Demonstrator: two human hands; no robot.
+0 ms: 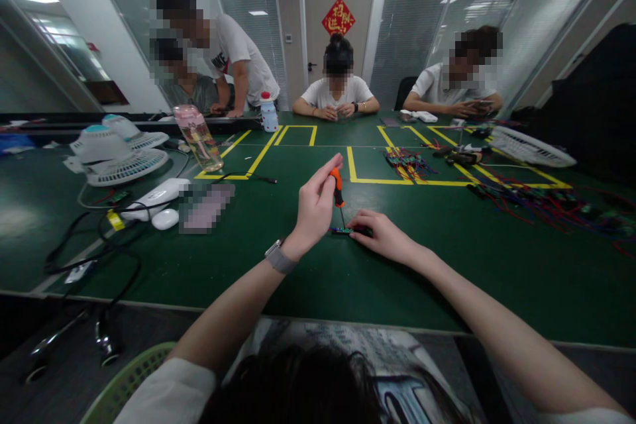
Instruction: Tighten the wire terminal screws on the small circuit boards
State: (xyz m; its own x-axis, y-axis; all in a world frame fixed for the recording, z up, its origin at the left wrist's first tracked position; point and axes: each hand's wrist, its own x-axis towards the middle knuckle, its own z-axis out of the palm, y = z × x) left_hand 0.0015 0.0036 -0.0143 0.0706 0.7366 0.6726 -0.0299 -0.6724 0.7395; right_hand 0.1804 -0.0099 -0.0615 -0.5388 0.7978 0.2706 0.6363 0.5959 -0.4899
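My left hand [318, 202] is closed on the orange and black handle of a screwdriver [338, 189], which stands nearly upright. Its thin shaft runs down to a small green circuit board [340, 230] on the green table [298, 285]. Fingers of my right hand [380, 233] rest at the board's right end and press it against the tabletop. A dark part shows beneath those fingers, too small to make out.
White fan parts [124, 152], a tilted pink-lided bottle [199, 139] and black cables [112, 238] lie left. Bundles of wired boards [407, 162] and a white grille [531, 146] lie right. Several people sit or stand across the table.
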